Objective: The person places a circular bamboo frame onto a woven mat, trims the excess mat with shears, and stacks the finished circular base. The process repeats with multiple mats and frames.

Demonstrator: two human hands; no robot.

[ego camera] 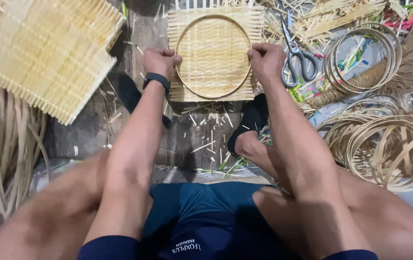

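Woven bamboo mat [214,91] lies flat, strips running left-right; left hand [161,61] and right hand [265,61] fingers clench its bamboo ring [184,36].

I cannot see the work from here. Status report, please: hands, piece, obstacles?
Left hand, right hand both grip bamboo ring on woven mat. Scissors lie right of mat, apart.

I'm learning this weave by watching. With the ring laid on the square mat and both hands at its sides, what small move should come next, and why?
Probably press the bamboo ring down evenly: left hand and right hand grip opposite sides, and the woven mat shows all around it.
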